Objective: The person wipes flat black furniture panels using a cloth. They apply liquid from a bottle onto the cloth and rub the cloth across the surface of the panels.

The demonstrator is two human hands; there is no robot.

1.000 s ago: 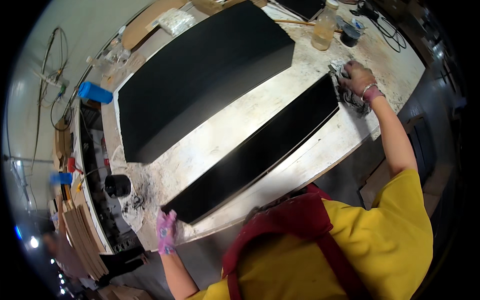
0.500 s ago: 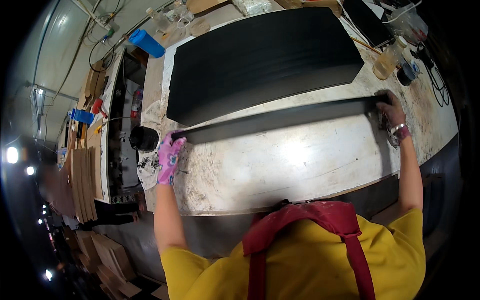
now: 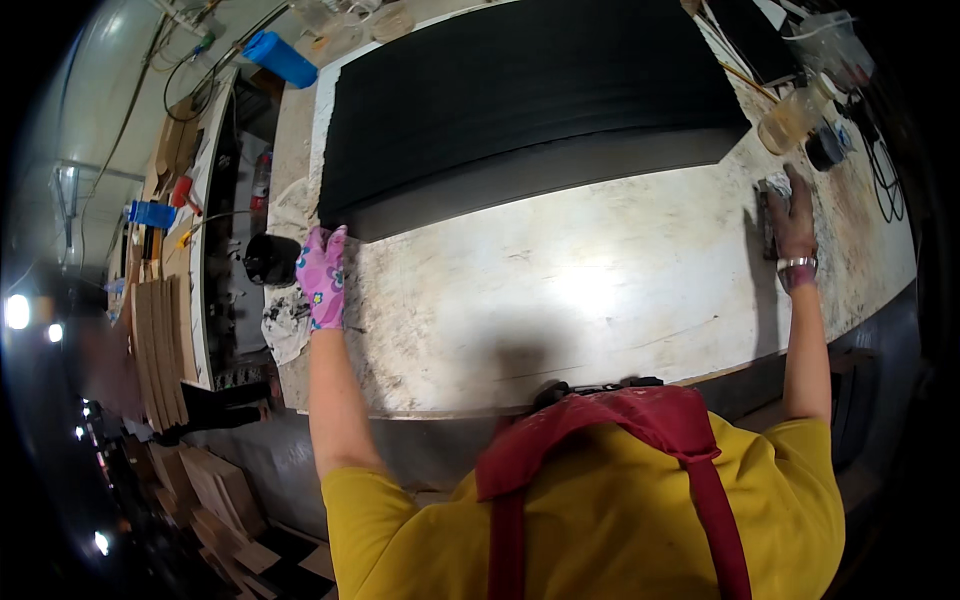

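Panel (image 3: pixel 530 85) lies ahead on the table (image 3: pixel 590 300), long axis left to right, near left corner at the curled left hand (image 3: pixel 322 278); the right hand (image 3: pixel 797 222), farther off, has fingers parted at a rag (image 3: pixel 776 184). Neither grip is clear.

Glare whitens the tabletop (image 3: pixel 590 290) near a soft shadow (image 3: pixel 525 352), the fisheye edges black.

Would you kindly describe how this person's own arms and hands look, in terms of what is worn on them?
The left hand wears a pink-purple glove patterned with flowers. The right hand has a silver-coloured band around its wrist; it seems gloved too, but the details are unclear. Short yellow sleeves leave both forearms bare.
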